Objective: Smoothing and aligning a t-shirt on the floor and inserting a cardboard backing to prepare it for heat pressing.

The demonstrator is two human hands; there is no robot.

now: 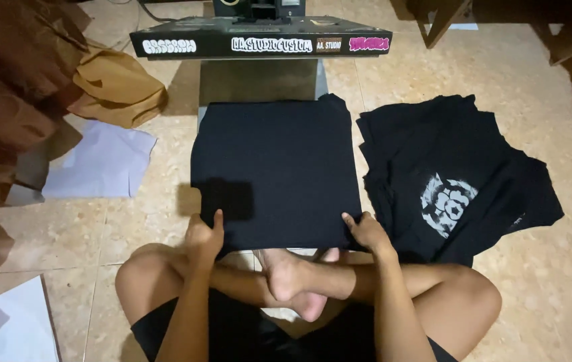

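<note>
Person sits cross-legged on tiled floor (554, 281). Black shirt (276, 167) lies flat over lower plate of heat press (259, 40), just ahead of the knees. Left hand (204, 238) pinches the shirt's near left corner; right hand (366, 231) grips the near right corner. Pile of black printed shirts (453, 181) just beside, to the right. Brown cloth (115, 87) and white sheet (102, 164) lie left.

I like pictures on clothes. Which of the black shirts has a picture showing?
The black shirt atop the pile on the right shows a pale round print. The black shirt held by both hands on the press looks plain.
</note>
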